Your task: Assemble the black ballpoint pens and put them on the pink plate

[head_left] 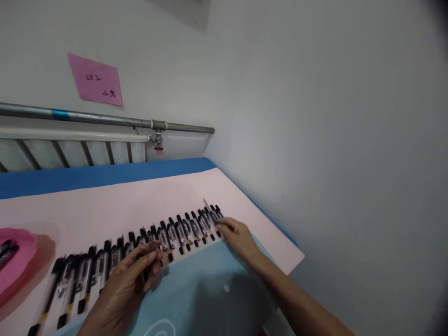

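A long row of clear pens (181,232) with black ends lies side by side on the pink sheet (196,186), running from the lower left to the right. My left hand (129,273) is over the middle of the row, its fingers curled and thumb against the forefinger; something dark shows under them, but I cannot make out what it is. At the row's right end, my right hand (241,239) is pinched close to the last pens. A thin blurred sliver shows just beyond its fingertips; whether it is held is unclear. Both hands partly cover the pens.
A light blue sheet or cover (196,294) is at the near side, beneath my forearms. A pink dish (24,252) with dark pens stands at the left. Behind the blue table edge (105,175) run metal pipes (115,119) and a radiator. A wall rises at the right.
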A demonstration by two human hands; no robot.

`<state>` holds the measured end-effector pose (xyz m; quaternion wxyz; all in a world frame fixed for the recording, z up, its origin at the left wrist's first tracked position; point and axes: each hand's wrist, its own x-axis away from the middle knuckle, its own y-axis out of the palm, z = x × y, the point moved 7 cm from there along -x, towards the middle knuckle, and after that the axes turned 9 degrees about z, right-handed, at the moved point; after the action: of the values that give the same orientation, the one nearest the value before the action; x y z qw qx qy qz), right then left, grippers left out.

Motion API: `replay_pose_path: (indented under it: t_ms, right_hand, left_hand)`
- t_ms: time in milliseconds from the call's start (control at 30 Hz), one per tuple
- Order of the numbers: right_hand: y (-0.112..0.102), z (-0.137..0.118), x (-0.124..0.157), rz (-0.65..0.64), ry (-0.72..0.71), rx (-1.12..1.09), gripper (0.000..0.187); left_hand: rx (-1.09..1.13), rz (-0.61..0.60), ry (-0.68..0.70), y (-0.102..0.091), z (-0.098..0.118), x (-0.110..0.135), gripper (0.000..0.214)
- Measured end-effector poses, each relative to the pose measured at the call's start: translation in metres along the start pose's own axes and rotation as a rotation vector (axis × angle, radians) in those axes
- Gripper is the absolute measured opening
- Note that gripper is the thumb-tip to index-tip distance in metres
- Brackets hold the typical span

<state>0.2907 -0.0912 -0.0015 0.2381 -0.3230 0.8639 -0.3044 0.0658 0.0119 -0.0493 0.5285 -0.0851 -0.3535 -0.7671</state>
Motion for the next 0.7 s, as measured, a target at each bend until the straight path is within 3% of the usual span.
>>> replay_pose_path:
  t_ms: [33, 133, 300, 567, 700]
  right_hand:
    - [-0.011, 0.011, -0.013, 0.08, 0.009, 0.11, 0.024]
    - [-0.025, 0.041, -0.038, 0.142, 0.039, 0.22, 0.024]
    - [-0.016, 0.062, -0.042, 0.096, 0.01, 0.293, 0.023]
    - [-0.021, 0.056, -0.037, 0.128, -0.026, 0.326, 0.026]
    - [-0.018, 0.019, -0.015, 0.148, -0.086, 0.223, 0.025]
  left_hand:
    - [0.002, -0.008, -0.014, 0.001, -0.001, 0.0, 0.031]
    - [0.001, -0.02, -0.037, 0.0, -0.003, 0.0, 0.03]
    - [-0.03, -0.02, -0.018, -0.003, -0.003, -0.003, 0.028]
    - [0.003, 0.069, -0.065, -0.006, -0.003, 0.0, 0.021]
    - [0.122, 0.039, -0.158, 0.003, -0.005, 0.009, 0.02]
